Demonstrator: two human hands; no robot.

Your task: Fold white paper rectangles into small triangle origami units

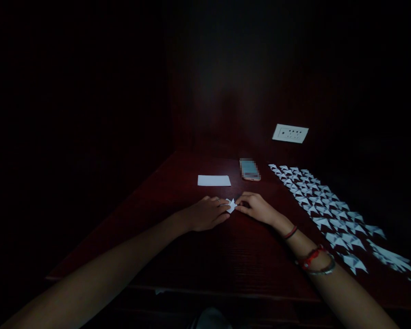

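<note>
Fingers of both hands on folded white paper, dark-red table, dim room.

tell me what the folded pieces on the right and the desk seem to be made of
Folded pieces: most likely paper, matte white, judging by crisp creases and thin points. Desk: probably wood or wood-look laminate, dark red, slightly glossy, with fine grain lines.
</note>
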